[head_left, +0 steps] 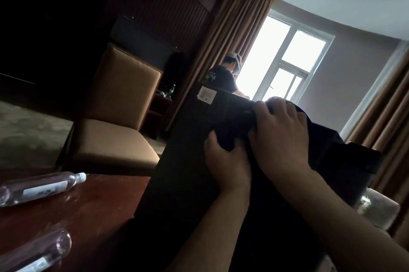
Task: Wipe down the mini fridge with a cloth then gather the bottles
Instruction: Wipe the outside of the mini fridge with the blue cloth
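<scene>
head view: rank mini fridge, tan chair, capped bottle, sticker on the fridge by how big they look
1. mini fridge
2. tan chair, though it stands farther away
3. capped bottle
4. sticker
</scene>
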The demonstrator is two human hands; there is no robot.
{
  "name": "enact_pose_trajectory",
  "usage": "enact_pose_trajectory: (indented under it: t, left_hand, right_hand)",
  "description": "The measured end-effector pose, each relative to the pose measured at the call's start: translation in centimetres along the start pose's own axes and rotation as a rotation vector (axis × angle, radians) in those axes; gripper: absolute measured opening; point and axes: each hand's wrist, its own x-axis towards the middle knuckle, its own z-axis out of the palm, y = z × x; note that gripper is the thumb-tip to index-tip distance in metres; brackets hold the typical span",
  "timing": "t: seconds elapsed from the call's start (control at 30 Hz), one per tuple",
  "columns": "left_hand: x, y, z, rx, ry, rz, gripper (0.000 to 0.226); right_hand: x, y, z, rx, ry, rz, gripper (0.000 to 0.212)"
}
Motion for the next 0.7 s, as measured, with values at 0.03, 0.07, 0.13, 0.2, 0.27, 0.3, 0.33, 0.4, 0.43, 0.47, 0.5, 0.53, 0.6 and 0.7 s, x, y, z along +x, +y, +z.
enact_pose_trajectory:
  t: [0.03, 0.07, 0.13, 0.2, 0.27, 0.3, 0.33, 0.4, 0.43, 0.47, 0.5, 0.53, 0.6, 0.7]
  left_hand:
    - [1.0, 0.0, 0.2, 0.028, 0.024, 0.013, 0.050]
    - [2.0, 0.0, 0.3, 0.053, 0.034, 0.029, 0.049]
    - [3.8, 0.1, 0.7, 0.061, 0.017, 0.039, 0.045]
    - [5.4, 0.5, 1.0, 0.066, 0.002, 0.048, 0.045]
    - [7.0, 0.7, 1.3, 0.080, 0.006, 0.052, 0.044]
    - [7.8, 0.9, 1.4, 0.083, 0.007, 0.047, 0.041]
    - [8.5, 1.0, 1.4, 0.092, 0.011, 0.035, 0.039]
    - [9.5, 1.1, 1.2, 0.098, 0.022, 0.018, 0.036]
    - [9.6, 1.2, 1.1, 0.092, 0.021, 0.013, 0.034]
    - [9.6, 1.3, 1.0, 0.086, 0.014, 0.005, 0.031]
    - [9.4, 1.5, 1.0, 0.081, 0.004, 0.002, 0.029]
    - [9.1, 1.5, 1.0, 0.087, 0.004, 0.005, 0.028]
    - [8.1, 1.4, 0.9, 0.124, 0.025, 0.045, 0.031]
    - [5.6, 1.0, 0.6, 0.126, 0.012, 0.058, 0.036]
  right_hand:
    - [0.8, -0.3, 0.6, 0.000, 0.003, -0.017, 0.027]
    - [1.5, -0.6, 1.2, 0.003, 0.013, -0.031, 0.027]
    - [3.0, -1.0, 2.2, 0.014, 0.046, -0.037, 0.026]
    - [4.3, -1.5, 2.9, 0.013, 0.062, -0.037, 0.025]
    - [5.7, -2.1, 3.6, 0.012, 0.058, -0.031, 0.028]
    - [6.3, -2.4, 4.0, 0.007, 0.055, -0.032, 0.029]
    - [6.9, -2.7, 4.4, 0.000, 0.053, -0.036, 0.030]
    - [7.6, -3.1, 5.0, -0.017, 0.052, -0.041, 0.030]
    - [7.8, -3.1, 5.0, -0.022, 0.050, -0.044, 0.029]
    - [7.8, -3.1, 5.0, -0.023, 0.046, -0.045, 0.029]
    - [7.7, -2.9, 4.8, -0.022, 0.035, -0.047, 0.029]
    - [7.3, -2.8, 4.6, -0.022, 0.017, -0.055, 0.030]
    - [6.6, -2.5, 3.7, -0.036, -0.016, -0.081, 0.033]
    - [4.9, -1.8, 1.8, -0.040, -0.074, -0.075, 0.043]
